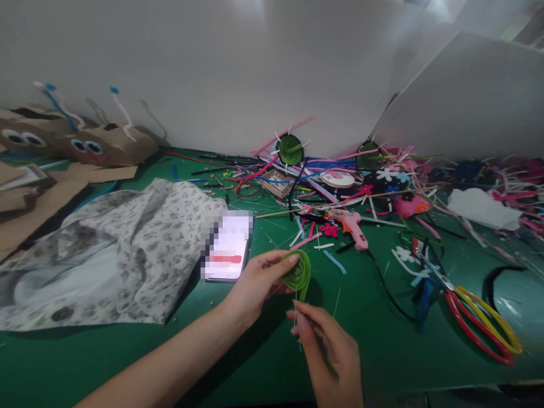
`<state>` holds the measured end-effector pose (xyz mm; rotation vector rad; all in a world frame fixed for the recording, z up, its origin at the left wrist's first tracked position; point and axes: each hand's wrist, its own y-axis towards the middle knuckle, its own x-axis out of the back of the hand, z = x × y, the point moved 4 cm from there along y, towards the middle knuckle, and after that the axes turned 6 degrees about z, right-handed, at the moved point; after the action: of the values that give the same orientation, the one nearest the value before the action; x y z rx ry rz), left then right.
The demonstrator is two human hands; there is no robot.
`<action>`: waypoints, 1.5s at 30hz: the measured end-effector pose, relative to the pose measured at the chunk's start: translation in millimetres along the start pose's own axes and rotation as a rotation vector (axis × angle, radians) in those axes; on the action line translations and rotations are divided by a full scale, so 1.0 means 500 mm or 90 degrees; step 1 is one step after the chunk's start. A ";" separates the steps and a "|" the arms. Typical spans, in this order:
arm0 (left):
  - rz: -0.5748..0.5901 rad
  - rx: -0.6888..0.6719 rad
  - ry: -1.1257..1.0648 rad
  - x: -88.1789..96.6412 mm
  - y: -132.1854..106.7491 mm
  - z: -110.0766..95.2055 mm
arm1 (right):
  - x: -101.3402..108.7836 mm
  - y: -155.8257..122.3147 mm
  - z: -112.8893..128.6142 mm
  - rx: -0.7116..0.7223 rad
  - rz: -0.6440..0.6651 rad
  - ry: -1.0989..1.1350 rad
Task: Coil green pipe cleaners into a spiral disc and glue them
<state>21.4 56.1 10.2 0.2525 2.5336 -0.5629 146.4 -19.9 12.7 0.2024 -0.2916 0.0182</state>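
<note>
My left hand [255, 283] pinches a green coiled strip [297, 273], rolled into a flat spiral, just above the green table mat [127, 362]. A loose tail of the strip hangs down from the coil. My right hand [329, 351] is below it with fingers closed around a thin stick [294, 309] that points up at the coil. A phone [227, 249] lies lit on the mat just left of the coil.
A pink glue gun [351, 224] lies behind the coil. Red and yellow hoops with scissors [476, 317] lie at the right. Pipe cleaners, felt flowers and sticks [340, 175] pile at the back. Patterned cloth [119, 255] and cardboard faces [85, 147] fill the left.
</note>
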 end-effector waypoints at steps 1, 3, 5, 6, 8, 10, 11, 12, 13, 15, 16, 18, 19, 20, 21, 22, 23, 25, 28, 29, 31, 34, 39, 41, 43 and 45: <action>0.003 -0.002 -0.003 -0.001 -0.001 0.000 | -0.009 -0.007 -0.004 -0.060 -0.037 0.058; 0.006 -0.008 -0.004 -0.003 -0.002 0.001 | -0.028 -0.021 -0.011 -0.144 -0.105 0.143; 0.002 -0.017 0.000 -0.003 -0.003 0.004 | -0.043 -0.031 -0.014 -0.162 -0.141 0.146; -0.003 -0.023 0.001 -0.003 -0.003 0.006 | -0.047 -0.033 -0.014 -0.142 -0.150 0.111; -0.010 -0.032 0.003 -0.004 -0.003 0.009 | -0.048 -0.032 -0.006 -0.043 -0.171 -0.020; -0.018 -0.038 0.006 -0.005 -0.004 0.012 | -0.044 -0.031 0.010 0.114 -0.200 -0.172; -0.021 -0.042 0.009 -0.005 -0.005 0.013 | -0.042 -0.031 0.019 0.193 -0.216 -0.234; -0.024 -0.049 0.012 -0.005 -0.005 0.014 | -0.040 -0.031 0.027 0.258 -0.228 -0.283; -0.026 -0.059 0.017 -0.005 -0.006 0.013 | -0.038 -0.031 0.033 0.305 -0.236 -0.322; -0.030 -0.088 0.038 -0.004 -0.007 0.011 | -0.034 -0.031 0.044 0.357 -0.247 -0.396; -0.034 -0.103 0.056 -0.003 -0.007 0.009 | -0.034 -0.030 0.047 0.369 -0.245 -0.435; -0.042 -0.128 0.102 -0.001 -0.008 0.005 | -0.035 -0.032 0.053 0.395 -0.229 -0.498; -0.043 -0.137 0.126 0.000 -0.008 0.002 | -0.035 -0.033 0.055 0.410 -0.219 -0.520; -0.041 -0.143 0.147 0.000 -0.008 0.000 | -0.035 -0.035 0.056 0.422 -0.209 -0.538; -0.036 -0.150 0.167 0.000 -0.008 -0.002 | -0.034 -0.036 0.057 0.434 -0.203 -0.550; -0.030 -0.157 0.186 -0.001 -0.009 -0.004 | -0.031 -0.038 0.059 0.446 -0.201 -0.561; -0.026 -0.167 0.204 -0.002 -0.010 -0.006 | -0.028 -0.040 0.060 0.458 -0.200 -0.572; -0.023 -0.190 0.240 -0.004 -0.013 -0.010 | -0.020 -0.044 0.064 0.485 -0.194 -0.596; -0.021 -0.213 0.300 -0.007 -0.018 -0.010 | -0.008 -0.054 0.070 0.515 -0.193 -0.632; -0.017 -0.215 0.316 -0.008 -0.019 -0.009 | -0.004 -0.058 0.070 0.510 -0.199 -0.644; -0.010 -0.216 0.339 -0.010 -0.020 -0.007 | 0.002 -0.067 0.069 0.476 -0.217 -0.668; -0.012 -0.220 0.364 -0.010 -0.018 -0.004 | 0.006 -0.079 0.068 0.427 -0.238 -0.711; -0.017 -0.252 0.470 -0.011 -0.019 -0.007 | -0.003 -0.058 0.080 0.504 -0.034 -0.719; 0.004 -0.264 0.537 -0.016 -0.021 -0.009 | 0.003 -0.039 0.087 0.520 0.063 -0.647; 0.042 -0.262 0.588 -0.021 -0.023 -0.007 | 0.021 -0.016 0.092 0.461 0.085 -0.548; 0.082 -0.249 0.601 -0.027 -0.024 -0.004 | 0.040 0.008 0.089 0.366 0.081 -0.474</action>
<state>28.3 45.2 22.8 0.6470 3.4043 0.1845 153.0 -25.3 60.9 0.7650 -1.0438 0.1556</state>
